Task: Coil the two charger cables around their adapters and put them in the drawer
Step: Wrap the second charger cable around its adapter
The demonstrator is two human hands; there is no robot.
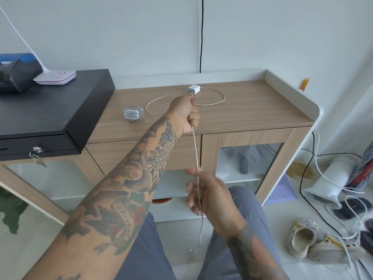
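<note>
White adapter (193, 89), cream cable (195, 150), wood-grain cabinet top (252, 106), black box (54, 110).

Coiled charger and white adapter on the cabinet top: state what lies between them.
In the head view, a loose loop of beige cable lies on the wood between the coiled charger and the white adapter.

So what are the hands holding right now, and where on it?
Both hold the same white cable. The left hand grips it near the adapter on the cabinet; the right hand pinches it further down, and the loose end hangs below.
</note>
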